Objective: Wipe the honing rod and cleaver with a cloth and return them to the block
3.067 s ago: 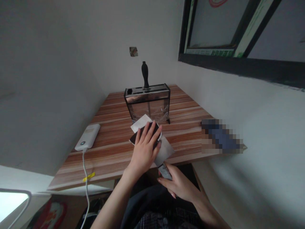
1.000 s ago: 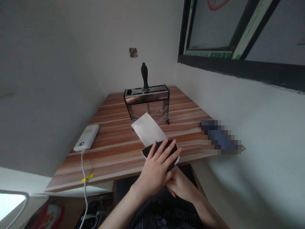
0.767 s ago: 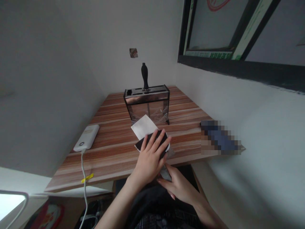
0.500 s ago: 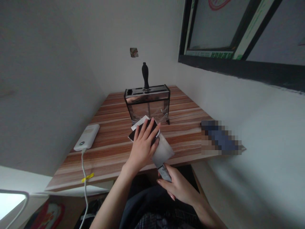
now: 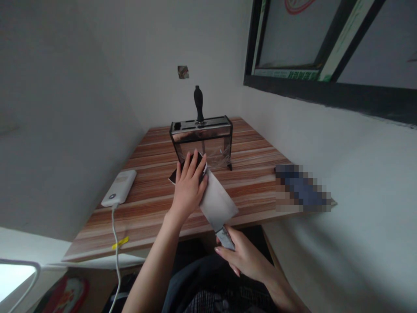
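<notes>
My right hand (image 5: 246,254) is wrapped round the grey handle (image 5: 225,238) of a cleaver. The broad pale blade (image 5: 217,201) points away and to the left, over the front part of the table. Flat along a black sheet with white edges (image 5: 175,174), my left hand (image 5: 189,187) presses it over the blade's far end, fingers stretched forward and the thumb at the blade's edge. The sheet's exact material cannot be told, and the blade tip is hidden beneath it and the hand.
A clear-sided box with a metal top (image 5: 202,130) and an upright black handle (image 5: 198,104) stands just beyond my left hand. On the left lies a white power bank (image 5: 119,188) with a cable (image 5: 116,243). A blurred blue item (image 5: 301,187) is at right. Walls flank the wood-grain table (image 5: 150,174).
My left hand and the black sheet have slid forward and left along the blade, uncovering more of it near the handle. My right hand and the cleaver have barely moved.
</notes>
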